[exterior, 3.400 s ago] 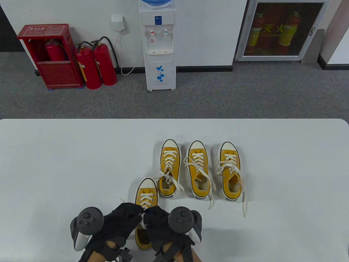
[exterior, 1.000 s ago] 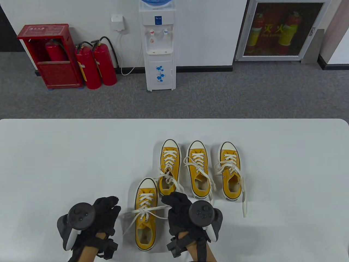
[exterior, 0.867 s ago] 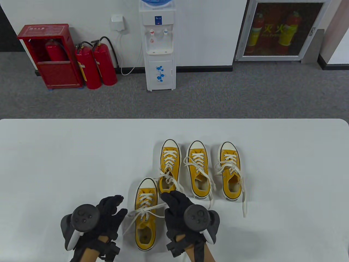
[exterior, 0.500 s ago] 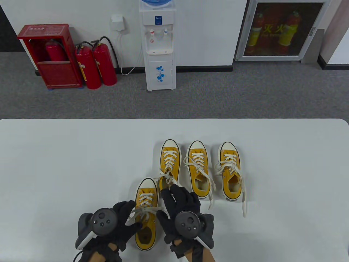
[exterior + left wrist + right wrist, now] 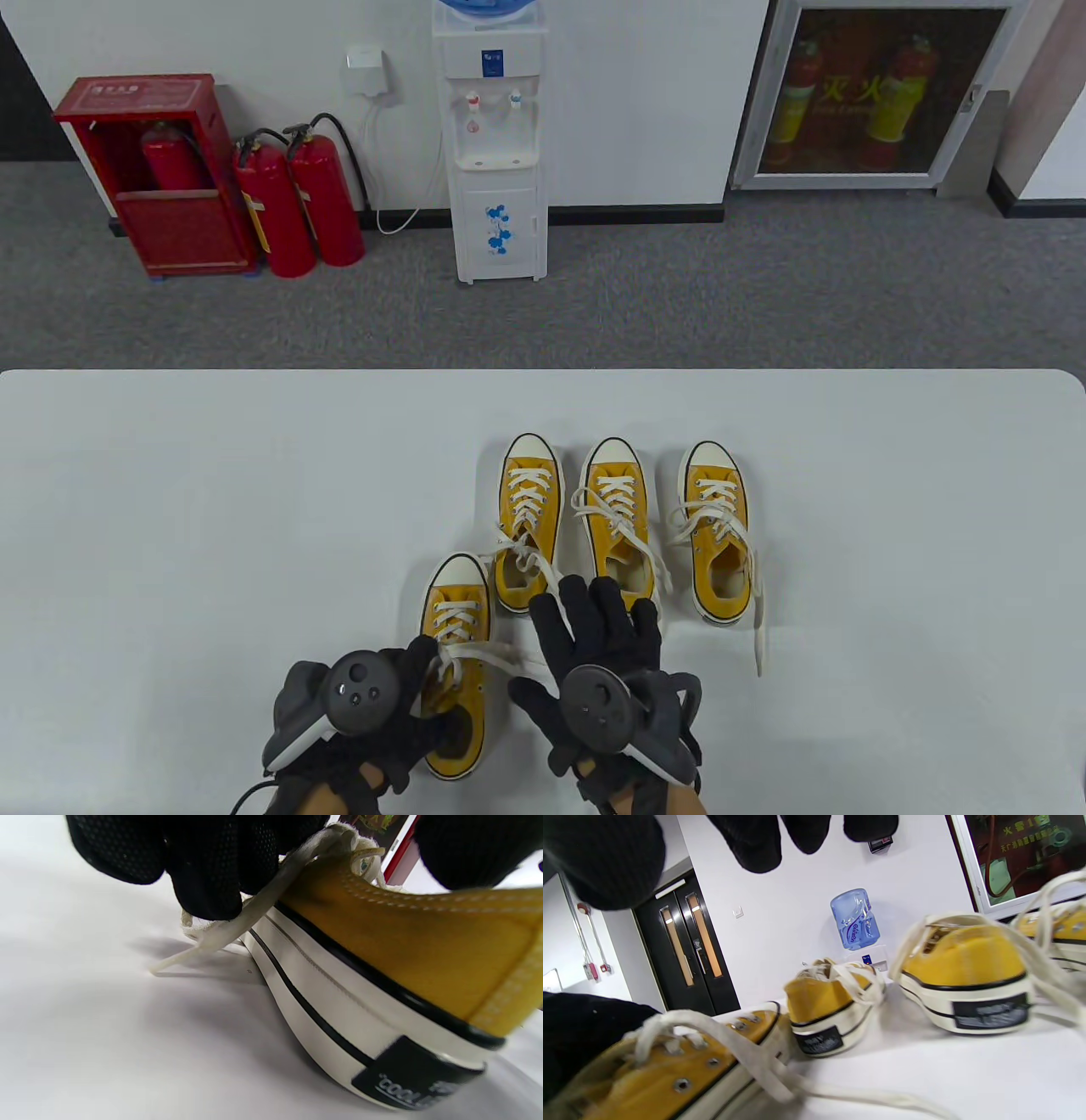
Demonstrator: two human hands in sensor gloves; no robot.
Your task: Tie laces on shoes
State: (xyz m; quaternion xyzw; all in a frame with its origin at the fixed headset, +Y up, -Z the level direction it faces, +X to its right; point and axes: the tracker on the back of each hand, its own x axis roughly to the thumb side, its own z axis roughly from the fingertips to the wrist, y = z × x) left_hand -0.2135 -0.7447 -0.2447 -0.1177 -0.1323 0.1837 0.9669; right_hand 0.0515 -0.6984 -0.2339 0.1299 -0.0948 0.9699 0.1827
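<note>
Currently four yellow sneakers sit on the white table (image 5: 212, 509), toes pointing far. Near shoe (image 5: 456, 628) sits closest to the person, offset near-left of the far row. Far row, left to right: shoe 2 (image 5: 528, 509), shoe 3 (image 5: 618, 518), shoe 4 (image 5: 717, 526), side by side, laces loose and trailing toward the near edge; shoe 4's lace runs out onto the table at its right.

Left hand (image 5: 399, 705) is on the near shoe's left side and over its opening. Left wrist view: fingers (image 5: 208, 874) curl down around the white lace (image 5: 258, 906) at the shoe's side, just above the white sole; the lace end trails onto the table past them. Thumb looks to be over the collar on the other side, blurred.

Right hand (image 5: 594, 645) is just right of the near shoe, fingers spread and straight, pointing far, tips reaching the heels of shoes 2 and 3. It grasps nothing. Right wrist view: fingertips (image 5: 755, 844) hang free at the top edge, and the near shoe's other lace end lies slack on the table below, crossing out to the right.

Near shoe's laces cross over the tongue once, pulled out to both sides; no bow visible, though the left hand hides part of the throat
</note>
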